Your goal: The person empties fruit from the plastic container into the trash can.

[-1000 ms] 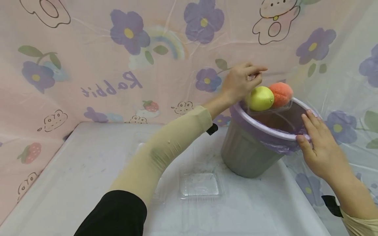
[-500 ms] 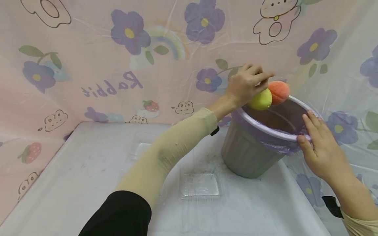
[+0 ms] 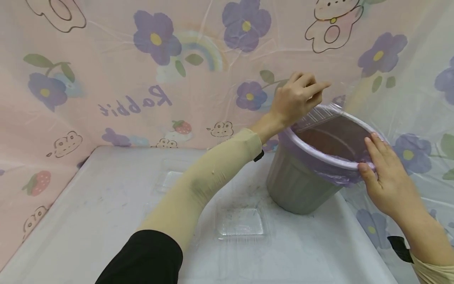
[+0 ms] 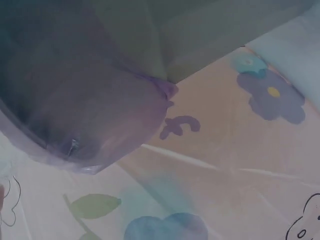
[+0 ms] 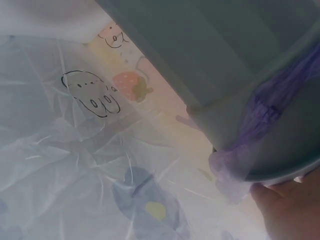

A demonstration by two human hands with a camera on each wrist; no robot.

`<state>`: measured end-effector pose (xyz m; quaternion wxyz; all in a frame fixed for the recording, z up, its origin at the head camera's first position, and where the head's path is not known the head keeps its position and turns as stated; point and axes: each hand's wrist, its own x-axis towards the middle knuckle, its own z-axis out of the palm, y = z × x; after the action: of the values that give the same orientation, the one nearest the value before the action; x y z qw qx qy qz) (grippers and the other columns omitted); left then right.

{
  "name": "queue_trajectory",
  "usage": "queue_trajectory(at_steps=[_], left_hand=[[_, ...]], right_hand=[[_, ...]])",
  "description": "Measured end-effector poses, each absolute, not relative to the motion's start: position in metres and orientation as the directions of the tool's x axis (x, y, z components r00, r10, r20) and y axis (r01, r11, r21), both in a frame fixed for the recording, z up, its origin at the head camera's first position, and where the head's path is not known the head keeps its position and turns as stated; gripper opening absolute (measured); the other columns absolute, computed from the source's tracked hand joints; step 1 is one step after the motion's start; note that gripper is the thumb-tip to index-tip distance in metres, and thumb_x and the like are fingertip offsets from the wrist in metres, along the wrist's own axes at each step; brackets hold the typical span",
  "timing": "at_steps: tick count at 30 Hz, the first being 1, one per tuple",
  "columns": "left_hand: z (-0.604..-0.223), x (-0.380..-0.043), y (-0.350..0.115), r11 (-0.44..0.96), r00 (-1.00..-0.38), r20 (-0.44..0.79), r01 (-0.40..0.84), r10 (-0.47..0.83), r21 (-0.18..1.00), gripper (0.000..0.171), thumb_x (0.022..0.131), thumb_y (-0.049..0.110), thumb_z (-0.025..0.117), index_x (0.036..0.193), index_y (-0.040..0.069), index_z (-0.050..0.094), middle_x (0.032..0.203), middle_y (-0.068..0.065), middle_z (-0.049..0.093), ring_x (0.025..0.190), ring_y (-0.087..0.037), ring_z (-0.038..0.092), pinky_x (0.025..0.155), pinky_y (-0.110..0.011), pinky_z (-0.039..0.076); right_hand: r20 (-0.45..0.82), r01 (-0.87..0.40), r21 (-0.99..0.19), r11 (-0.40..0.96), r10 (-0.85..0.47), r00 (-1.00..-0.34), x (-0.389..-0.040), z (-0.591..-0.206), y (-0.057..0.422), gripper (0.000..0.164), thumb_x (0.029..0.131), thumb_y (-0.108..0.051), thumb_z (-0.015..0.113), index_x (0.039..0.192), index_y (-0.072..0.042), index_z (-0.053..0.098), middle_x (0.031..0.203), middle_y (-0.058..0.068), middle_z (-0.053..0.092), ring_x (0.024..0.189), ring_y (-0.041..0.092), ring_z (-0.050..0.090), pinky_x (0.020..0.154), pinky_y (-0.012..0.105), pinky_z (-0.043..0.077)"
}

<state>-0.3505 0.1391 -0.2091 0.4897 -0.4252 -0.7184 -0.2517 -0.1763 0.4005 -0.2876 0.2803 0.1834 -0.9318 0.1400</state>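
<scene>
Above the far left rim of the grey trash can (image 3: 298, 177), my left hand (image 3: 296, 98) pinches a clear plastic container (image 3: 320, 118), which tilts down over the opening. No fruit shows in it. A purple bag lines the can and folds over its rim (image 3: 319, 156). My right hand (image 3: 393, 177) rests on the right side of that rim, fingers straight along it and thumb at the near side. The right wrist view shows part of this hand (image 5: 295, 205) against the rim. In the left wrist view the can's lined mouth (image 4: 100, 135) appears, but the container cannot be made out.
A clear plastic tray (image 3: 241, 221) lies on the white table (image 3: 106, 205), left of the trash can. Another clear tray (image 3: 170, 179) is partly behind the left forearm. A pink printed sheet (image 3: 198, 90) hangs behind the table.
The yellow lemon and the orange-pink peach that lay in the container over the can have gone from view. The left hand moved slightly right and tipped the container. The right hand stayed put.
</scene>
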Motion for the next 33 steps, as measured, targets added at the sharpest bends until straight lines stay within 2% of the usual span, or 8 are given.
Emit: queue_trajectory(at_steps=[8,13,17,21,26,28,31,33], left_hand=[[-0.208,-0.348,0.134,0.413,-0.271,0.918,0.901,0.289,0.136,0.025,0.099,0.012,0.065,0.118,0.014,0.081,0.09,0.001,0.068,0.092,-0.016,0.059,0.074,-0.012,0.042],[-0.21,-0.346,0.134,0.326,-0.291,0.933,0.921,0.212,0.213,0.024,0.097,0.008,0.066,0.116,0.011,0.081,0.087,-0.001,0.07,0.087,-0.014,0.057,0.072,-0.012,0.041],[-0.209,-0.343,0.131,0.22,-0.317,0.941,0.932,0.118,0.287,0.023,0.095,0.004,0.068,0.114,0.006,0.08,0.09,-0.003,0.072,0.087,-0.012,0.062,0.07,-0.012,0.042],[-0.208,-0.338,0.126,0.077,-0.391,0.92,0.918,0.031,0.388,0.022,0.094,0.0,0.07,0.114,0.001,0.079,0.091,-0.007,0.072,0.089,-0.008,0.065,0.07,-0.012,0.046],[-0.207,-0.333,0.114,-0.048,-0.519,0.854,0.854,-0.021,0.518,0.023,0.095,-0.001,0.069,0.116,-0.001,0.078,0.098,-0.011,0.073,0.089,-0.005,0.064,0.082,-0.016,0.052],[-0.209,-0.332,0.108,-0.076,-0.546,0.837,0.837,-0.042,0.543,0.023,0.095,-0.002,0.069,0.117,-0.001,0.077,0.099,-0.011,0.073,0.089,-0.002,0.063,0.087,-0.016,0.051],[-0.212,-0.331,0.1,-0.115,-0.571,0.817,0.819,-0.074,0.562,0.023,0.095,-0.001,0.07,0.117,0.0,0.078,0.096,-0.011,0.073,0.085,-0.001,0.062,0.089,-0.019,0.05],[-0.215,-0.331,0.093,-0.139,-0.591,0.803,0.804,-0.082,0.578,0.022,0.096,0.0,0.07,0.117,0.0,0.078,0.095,-0.011,0.073,0.085,-0.004,0.063,0.091,-0.018,0.048]], right_hand=[[0.557,-0.416,-0.162,0.895,-0.265,-0.787,-0.176,-0.286,0.4,0.062,0.113,-0.032,0.04,0.162,0.003,0.025,0.171,0.02,0.018,0.157,0.044,0.013,0.13,0.045,0.002],[0.559,-0.417,-0.163,0.894,-0.264,-0.786,-0.176,-0.286,0.4,0.062,0.113,-0.031,0.04,0.162,0.003,0.025,0.171,0.02,0.018,0.157,0.046,0.013,0.13,0.046,0.002],[0.563,-0.416,-0.166,0.894,-0.261,-0.784,-0.176,-0.286,0.4,0.062,0.113,-0.031,0.041,0.162,0.002,0.025,0.171,0.019,0.017,0.157,0.046,0.013,0.13,0.047,0.002],[0.565,-0.414,-0.167,0.895,-0.258,-0.784,-0.176,-0.286,0.4,0.062,0.113,-0.032,0.04,0.162,0.002,0.025,0.171,0.019,0.017,0.157,0.045,0.012,0.13,0.046,0.002],[0.56,-0.403,-0.165,0.9,-0.251,-0.79,-0.176,-0.286,0.399,0.063,0.113,-0.035,0.039,0.162,0.003,0.024,0.171,0.021,0.017,0.158,0.044,0.011,0.13,0.046,0.001],[0.559,-0.402,-0.165,0.901,-0.25,-0.79,-0.176,-0.286,0.399,0.064,0.113,-0.035,0.039,0.162,0.003,0.024,0.171,0.021,0.017,0.158,0.044,0.011,0.13,0.047,0.001],[0.558,-0.399,-0.164,0.902,-0.249,-0.792,-0.176,-0.286,0.399,0.064,0.113,-0.035,0.039,0.162,0.003,0.024,0.171,0.021,0.017,0.157,0.045,0.011,0.13,0.048,0.001],[0.557,-0.396,-0.163,0.904,-0.247,-0.793,-0.175,-0.286,0.399,0.064,0.113,-0.035,0.039,0.162,0.003,0.024,0.171,0.021,0.017,0.157,0.046,0.011,0.13,0.048,0.001]])
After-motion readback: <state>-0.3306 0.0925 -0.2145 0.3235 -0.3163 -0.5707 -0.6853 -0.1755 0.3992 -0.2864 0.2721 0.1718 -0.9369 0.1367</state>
